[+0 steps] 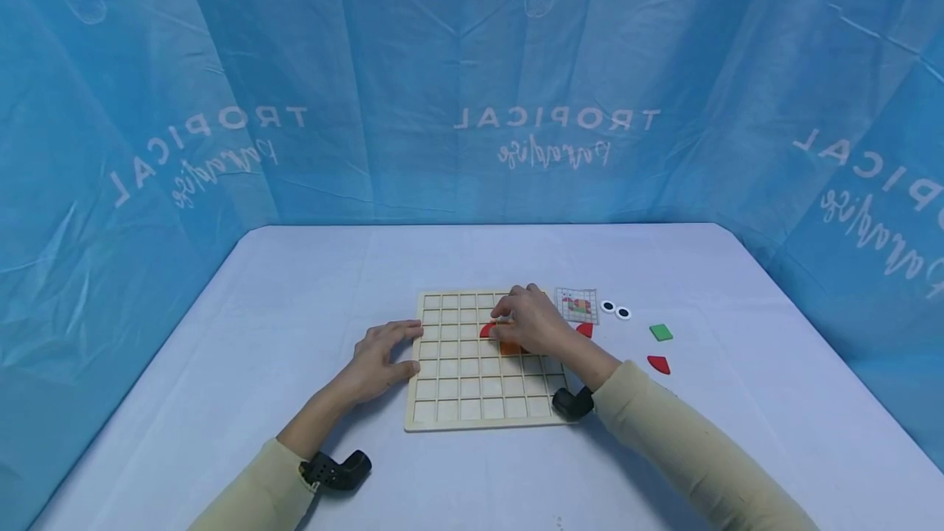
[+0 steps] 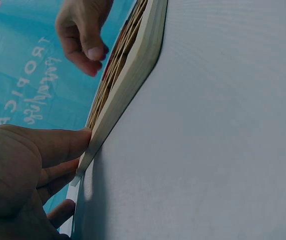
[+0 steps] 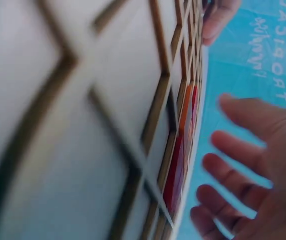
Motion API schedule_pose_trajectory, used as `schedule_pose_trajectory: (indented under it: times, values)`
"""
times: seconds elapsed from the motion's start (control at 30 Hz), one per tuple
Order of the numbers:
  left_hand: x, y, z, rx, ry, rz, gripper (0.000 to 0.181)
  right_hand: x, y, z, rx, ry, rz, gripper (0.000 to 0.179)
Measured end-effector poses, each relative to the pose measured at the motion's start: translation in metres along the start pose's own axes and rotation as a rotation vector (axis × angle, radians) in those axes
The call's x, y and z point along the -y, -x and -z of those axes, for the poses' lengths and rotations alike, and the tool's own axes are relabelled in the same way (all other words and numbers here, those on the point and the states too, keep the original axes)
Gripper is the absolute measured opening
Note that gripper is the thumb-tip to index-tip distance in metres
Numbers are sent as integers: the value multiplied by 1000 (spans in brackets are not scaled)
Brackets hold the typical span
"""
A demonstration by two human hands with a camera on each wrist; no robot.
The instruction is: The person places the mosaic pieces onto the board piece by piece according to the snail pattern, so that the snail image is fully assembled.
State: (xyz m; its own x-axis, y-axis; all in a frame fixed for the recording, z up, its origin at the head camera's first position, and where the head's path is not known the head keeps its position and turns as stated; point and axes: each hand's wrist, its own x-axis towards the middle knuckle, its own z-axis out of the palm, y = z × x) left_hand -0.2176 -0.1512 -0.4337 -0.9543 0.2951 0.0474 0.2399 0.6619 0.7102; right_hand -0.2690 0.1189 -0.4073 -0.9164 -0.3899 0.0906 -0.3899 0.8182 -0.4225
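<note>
A pale wooden grid board [image 1: 447,388] lies on the table. My left hand [image 1: 376,363] rests at its left edge, thumb and fingers extended; the left wrist view shows the thumb tip against the board's side [image 2: 127,85]. Over the board's upper right part is my right hand [image 1: 533,322], fingertips close to a red piece [image 1: 487,331] in the grid. Below them sits an orange square [image 1: 509,348], partly covered by the hand. From the right wrist, the fingers [image 3: 248,155] look spread and hold nothing; red [image 3: 173,175] and orange [image 3: 185,112] pieces show in the cells.
Right of the board lie a small printed pattern card [image 1: 577,306], two round eye pieces [image 1: 623,313], a green piece [image 1: 660,333] and a red rounded piece [image 1: 659,365]. Another red piece [image 1: 585,329] shows beside the right wrist. Blue curtains [image 1: 457,64] surround the white table [image 1: 310,285].
</note>
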Motion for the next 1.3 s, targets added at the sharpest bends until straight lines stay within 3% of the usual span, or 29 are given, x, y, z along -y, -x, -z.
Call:
schedule_pose_trajectory:
  times: [0.13,0.3,0.7,0.9,1.03,1.3]
  values:
    - [-1,0,0,0,6,11,50,2,6,14,-20,-65,-21,29]
    - [-1,0,1,1,-6,16,50,-6,20,35,-68,-57,-25,31]
    - [-1,1,2,10,0,-10,51,-63,80,70,-120,-61,-153,35]
    - [-1,1,2,6,-2,0,51,-89,110,80,-117,-37,-216,39]
    - [-1,1,1,2,6,5,50,-104,126,82,-99,-53,-217,39]
    - [-1,1,1,1,19,23,50,-126,144,78,-53,-48,-244,39]
